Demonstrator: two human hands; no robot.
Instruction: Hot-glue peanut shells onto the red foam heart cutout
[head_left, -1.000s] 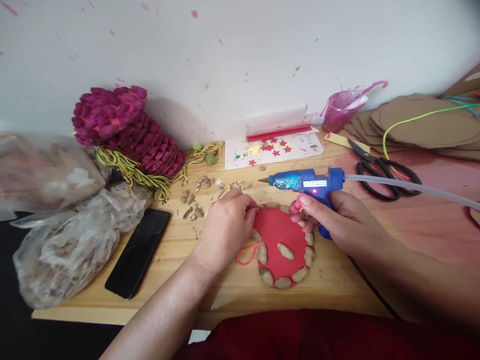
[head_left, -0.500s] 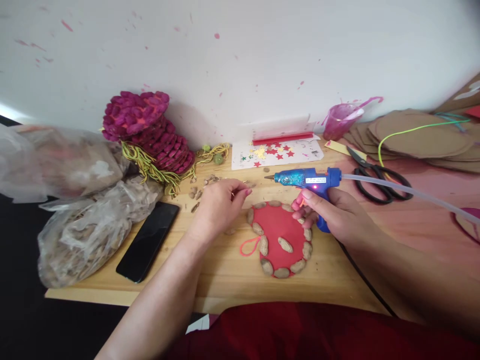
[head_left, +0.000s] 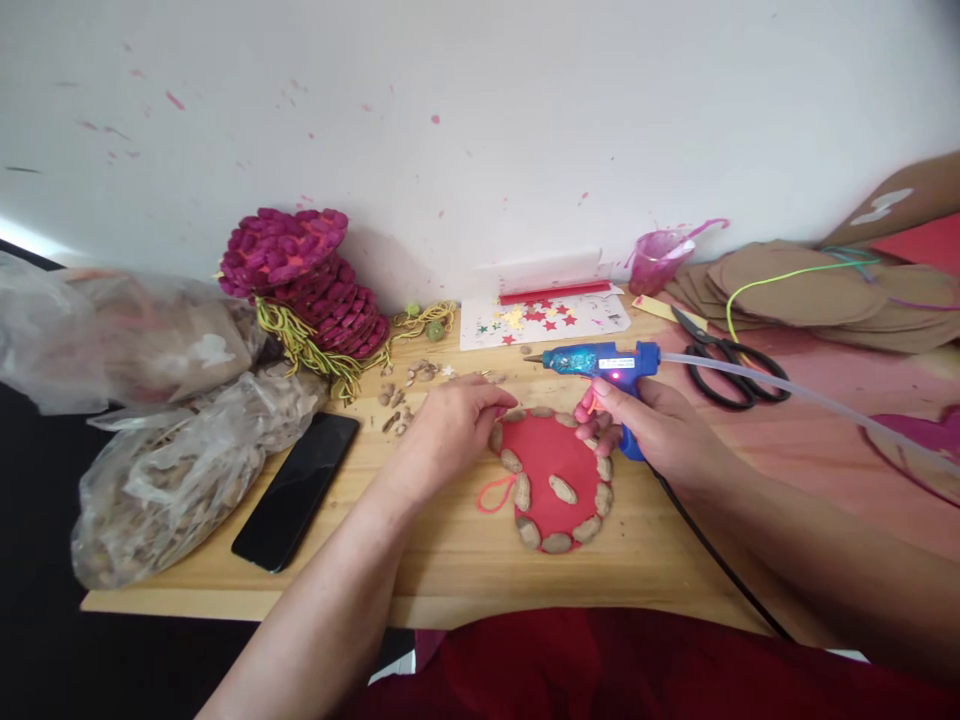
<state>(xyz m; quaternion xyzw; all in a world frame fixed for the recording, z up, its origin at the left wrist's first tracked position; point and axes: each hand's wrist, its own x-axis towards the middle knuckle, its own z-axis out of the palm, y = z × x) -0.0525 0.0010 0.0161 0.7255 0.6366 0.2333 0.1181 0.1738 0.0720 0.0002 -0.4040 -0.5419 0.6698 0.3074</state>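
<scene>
In the head view a red heart-shaped piece (head_left: 551,455) lies on the table, with peanuts along its edge. One peanut (head_left: 562,489) rests on its middle, and an orange cord loop (head_left: 495,495) sticks out at its left notch. My left hand (head_left: 457,425) is at the heart's upper left edge, thumb and fingers pinched together; whatever they hold is hidden. My right hand (head_left: 656,420) grips the handle of a blue glue gun (head_left: 600,360), fingers by its orange trigger. Its nozzle points left, above the heart, and a red light glows on its body.
Loose peanuts (head_left: 394,395), a phone (head_left: 296,490) and a plastic bag of peanuts (head_left: 187,490) are at left. Behind stand stacked magenta pieces (head_left: 300,270) and a paper with stars (head_left: 480,325). Scissors (head_left: 739,375), a pink cup (head_left: 660,260) and cardboard pieces (head_left: 802,285) are at right.
My left hand has moved down to the heart's upper left edge, its fingers still pinched. The glue gun stays in my right hand over the heart. The whole view has shifted slightly.
</scene>
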